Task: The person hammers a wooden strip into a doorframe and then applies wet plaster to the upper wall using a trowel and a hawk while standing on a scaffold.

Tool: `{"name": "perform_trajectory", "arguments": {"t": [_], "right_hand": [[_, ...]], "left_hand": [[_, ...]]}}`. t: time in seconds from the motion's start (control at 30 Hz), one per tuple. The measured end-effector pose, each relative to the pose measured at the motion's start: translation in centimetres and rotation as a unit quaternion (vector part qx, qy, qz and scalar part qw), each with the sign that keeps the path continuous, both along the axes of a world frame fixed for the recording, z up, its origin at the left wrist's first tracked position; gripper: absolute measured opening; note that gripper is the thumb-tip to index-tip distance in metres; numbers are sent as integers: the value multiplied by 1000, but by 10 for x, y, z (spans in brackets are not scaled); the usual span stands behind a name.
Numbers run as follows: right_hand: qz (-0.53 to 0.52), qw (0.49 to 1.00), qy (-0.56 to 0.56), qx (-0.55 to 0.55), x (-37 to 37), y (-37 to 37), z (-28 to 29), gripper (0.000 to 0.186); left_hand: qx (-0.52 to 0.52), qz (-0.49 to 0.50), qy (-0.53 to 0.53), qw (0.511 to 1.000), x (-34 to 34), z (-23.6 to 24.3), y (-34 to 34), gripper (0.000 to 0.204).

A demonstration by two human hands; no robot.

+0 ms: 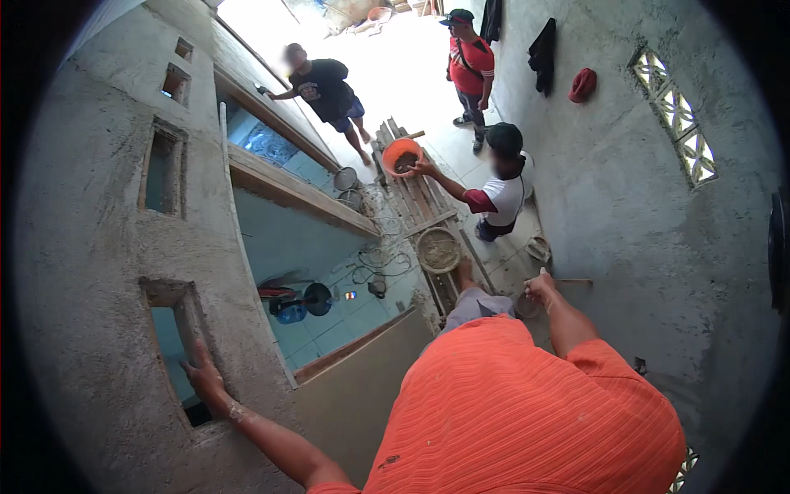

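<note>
My left hand, fingers spread, rests at the lowest opening in the rough grey wall to my left, gripping nothing that I can make out. My right hand hangs above the floor with one finger raised; a wooden stick shows beside it, and I cannot tell whether those fingers hold it.

My bare foot is on the planks below. To steady myself well, I judge, I should keep the left palm flat against the firm edge of the opening, weight centred on the planks and toes clear of the basin.

That basin, just ahead of my foot, holds a wet-looking grey-brown mix. Farther along, a co-worker in a white shirt grips the rim of an orange bucket with darker grey stuff inside. Two grey buckets stand near the doorway, their contents unclear. Below my right hand sits a round pale container, too blurred to read inside.
</note>
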State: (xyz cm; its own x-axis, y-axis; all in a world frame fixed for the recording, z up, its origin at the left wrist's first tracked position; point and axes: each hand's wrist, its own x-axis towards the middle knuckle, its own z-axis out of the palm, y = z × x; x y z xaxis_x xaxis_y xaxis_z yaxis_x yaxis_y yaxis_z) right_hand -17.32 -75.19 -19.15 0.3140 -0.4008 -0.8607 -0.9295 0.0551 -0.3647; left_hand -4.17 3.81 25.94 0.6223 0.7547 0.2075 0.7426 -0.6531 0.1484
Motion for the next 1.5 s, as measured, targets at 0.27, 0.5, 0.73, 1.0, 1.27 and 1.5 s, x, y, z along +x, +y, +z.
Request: {"name": "perform_trajectory", "arguments": {"t": [0.27,0.5,0.73,1.0,1.27,1.5], "right_hand": [[21,996,-72,50,-14,58,-8,57],[222,968,-117,-27,-25,28,-19,44],[155,981,-108,-43,-12,-3,-41,40],[349,923,-139,-78,60,47,-9,45],[199,954,-225,-3,120,62,3,26],[152,976,-149,45,92,64,14,22]], "left_hand": [[5,-5,18,1000,-3,9,-26,120],[20,11,19,1000,2,8,-41,115],[23,26,-6,999,9,4,-45,114],[2,54,-12,998,-6,14,-45,115],[1,57,-23,998,-13,13,-47,118],[8,64,-22,998,-17,25,-58,115]]}}
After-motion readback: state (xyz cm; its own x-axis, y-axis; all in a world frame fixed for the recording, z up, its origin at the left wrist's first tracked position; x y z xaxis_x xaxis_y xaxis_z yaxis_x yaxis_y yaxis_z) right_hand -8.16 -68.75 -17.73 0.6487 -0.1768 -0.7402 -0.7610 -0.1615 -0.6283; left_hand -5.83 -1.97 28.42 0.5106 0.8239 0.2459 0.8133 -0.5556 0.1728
